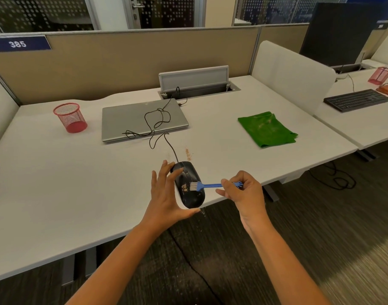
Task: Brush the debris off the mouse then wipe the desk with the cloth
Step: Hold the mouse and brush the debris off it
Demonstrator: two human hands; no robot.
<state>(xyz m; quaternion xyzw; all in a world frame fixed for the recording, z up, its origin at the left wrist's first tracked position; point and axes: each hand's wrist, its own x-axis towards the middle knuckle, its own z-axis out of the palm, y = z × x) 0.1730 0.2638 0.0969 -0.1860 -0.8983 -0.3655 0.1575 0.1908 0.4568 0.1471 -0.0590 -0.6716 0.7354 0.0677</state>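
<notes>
My left hand (166,194) grips a black wired mouse (189,183) from its left side, holding it at the desk's front edge. Brownish debris (184,187) clings to the mouse's top. My right hand (241,190) pinches a small blue brush (210,185) whose white bristles touch the mouse just right of the debris. A few specks fall below the mouse past the desk edge. A green cloth (266,128) lies flat on the white desk (56,183) at the right. More crumbs (188,153) are scattered on the desk behind the mouse.
A shut grey laptop (142,122) sits at mid-desk with the mouse cable (157,119) looped over it. A red mesh cup (70,117) stands at back left. An open cable tray (197,84) is behind. The neighbouring desk holds a black keyboard (357,99).
</notes>
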